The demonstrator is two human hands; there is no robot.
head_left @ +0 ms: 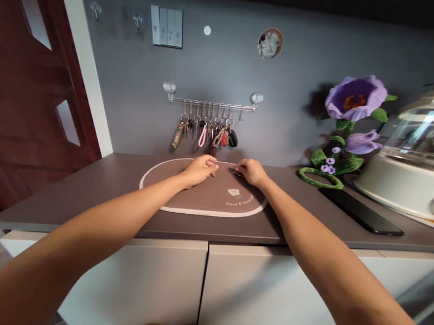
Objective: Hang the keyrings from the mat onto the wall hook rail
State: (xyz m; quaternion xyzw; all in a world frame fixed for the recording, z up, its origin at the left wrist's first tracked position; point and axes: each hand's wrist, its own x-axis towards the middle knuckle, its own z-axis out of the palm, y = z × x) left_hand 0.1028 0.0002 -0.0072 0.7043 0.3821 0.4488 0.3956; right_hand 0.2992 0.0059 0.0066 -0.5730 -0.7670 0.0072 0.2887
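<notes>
A brown oval mat point(190, 199) with a pale rim, a small flower and lettering lies on the counter. Over its back middle is my left hand point(199, 170), fingers closed together; a small bit shows at the fingertips, too small to name. My right hand point(251, 172) is at the mat's back right edge, its fingers pinched on a thin metal ring point(237, 172). Just behind the hands, several bunches of keys point(196, 123) hang from a clear hook rail point(209, 104) on the wall, among them a pink loop point(203, 135) and a black fob point(233, 138).
To the right, a black phone point(361, 210) lies before purple fabric flowers point(354, 99) with a green ring base. A white appliance with a clear cover point(411, 182) stands beyond. White cabinet doors point(141, 277) are below the counter edge; a dark red door point(15, 59) is at left.
</notes>
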